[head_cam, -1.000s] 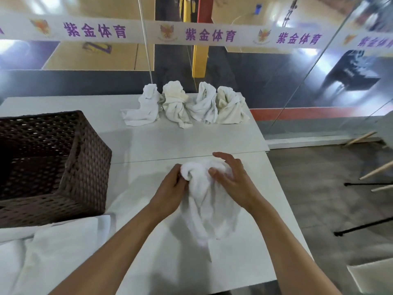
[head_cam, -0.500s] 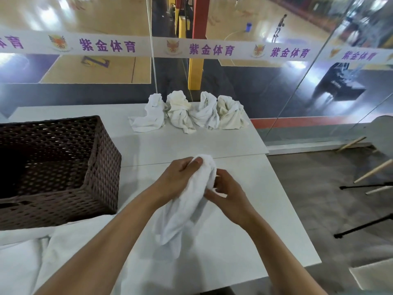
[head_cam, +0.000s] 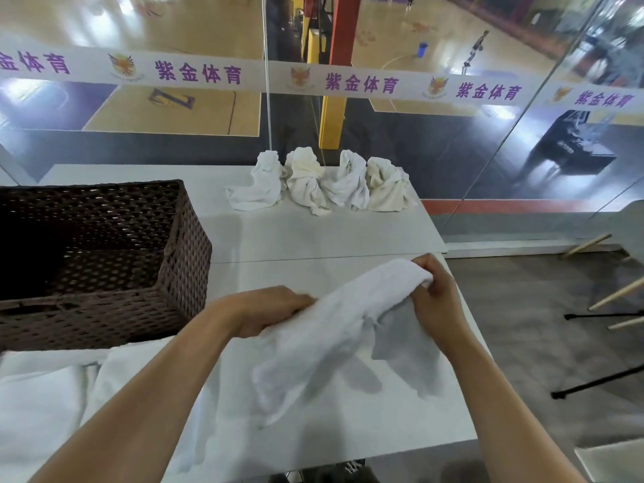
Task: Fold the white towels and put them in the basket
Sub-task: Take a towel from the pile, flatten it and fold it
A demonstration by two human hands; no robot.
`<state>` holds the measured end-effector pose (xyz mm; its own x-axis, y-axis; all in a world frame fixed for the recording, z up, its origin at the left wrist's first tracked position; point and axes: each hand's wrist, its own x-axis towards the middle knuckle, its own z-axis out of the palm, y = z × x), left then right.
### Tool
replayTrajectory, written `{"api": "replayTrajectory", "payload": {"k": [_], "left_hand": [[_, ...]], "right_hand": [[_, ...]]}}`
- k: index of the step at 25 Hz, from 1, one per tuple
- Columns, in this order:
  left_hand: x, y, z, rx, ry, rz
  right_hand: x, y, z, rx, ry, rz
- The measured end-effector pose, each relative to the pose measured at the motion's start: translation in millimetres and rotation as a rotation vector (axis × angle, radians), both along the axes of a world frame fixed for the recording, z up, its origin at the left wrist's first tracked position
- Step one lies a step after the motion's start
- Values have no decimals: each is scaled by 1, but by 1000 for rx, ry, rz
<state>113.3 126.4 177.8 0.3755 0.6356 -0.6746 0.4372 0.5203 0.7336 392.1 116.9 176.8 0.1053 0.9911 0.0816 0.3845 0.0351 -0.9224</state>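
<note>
Woven basket (head_cam: 181, 245) at left on the table (head_cam: 313, 235); its interior is dark, visible floor bare, no towel seen inside. White cloth (head_cam: 45, 392) spread on the table's near-left corner. Left hand (head_cam: 265, 310) fingers closed on one end of a white towel (head_cam: 334, 329); right hand (head_cam: 435, 294) pinches the other end, the towel stretched between them above the table. Four crumpled towels (head_cam: 320, 184) stand in a row at the far edge.
</note>
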Motion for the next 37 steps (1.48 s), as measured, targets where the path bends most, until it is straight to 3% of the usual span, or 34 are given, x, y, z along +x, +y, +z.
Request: {"api": "replayTrajectory", "payload": {"k": [2,5,7,10,12,15,16,18,19,21,22,24,26,28,31,34,36,37], "left_hand": [[9,-8,-12,-112,-12,-233],[29,-19,-26,-344,-38,-309],[44,-28,-46,-416,-70,-202],[71,-43,-66,-450,-309,107],[82,-42,-66,-290,-272,217],[79,-23,-59,297,130,254],[75,-18,-52,496,244,213],[69,-15,-31,769,302,71],[70,-18,-16,798,229,7],[78,-22,9,764,100,-143],[84,-25,18,797,77,-202],[94,-28,34,866,93,-193],[93,-26,51,881,151,-109],[83,-21,63,903,280,-170],[65,-15,68,894,493,-290],[52,-9,58,846,593,-318],[40,-2,48,799,607,-288],[33,1,42,763,598,-263]], "right_hand": [[-5,-4,5,53,-30,18],[-4,-15,13,62,47,12],[1,-21,20,18,138,29],[8,-27,26,-54,217,135],[18,-27,23,-89,195,140],[48,-29,10,-209,-4,116],[59,-29,6,-315,-120,203],[74,-31,4,-636,-358,520],[74,-31,9,-720,-432,622],[62,-25,23,-528,-413,598],[50,-20,30,-365,-316,569],[30,-12,37,-252,-85,622],[17,-9,34,-260,-67,658],[23,-6,28,-266,-145,601],[40,2,27,-262,-338,533],[48,14,34,-299,-517,541],[56,21,39,-392,-466,628],[62,23,39,-432,-338,689]]}}
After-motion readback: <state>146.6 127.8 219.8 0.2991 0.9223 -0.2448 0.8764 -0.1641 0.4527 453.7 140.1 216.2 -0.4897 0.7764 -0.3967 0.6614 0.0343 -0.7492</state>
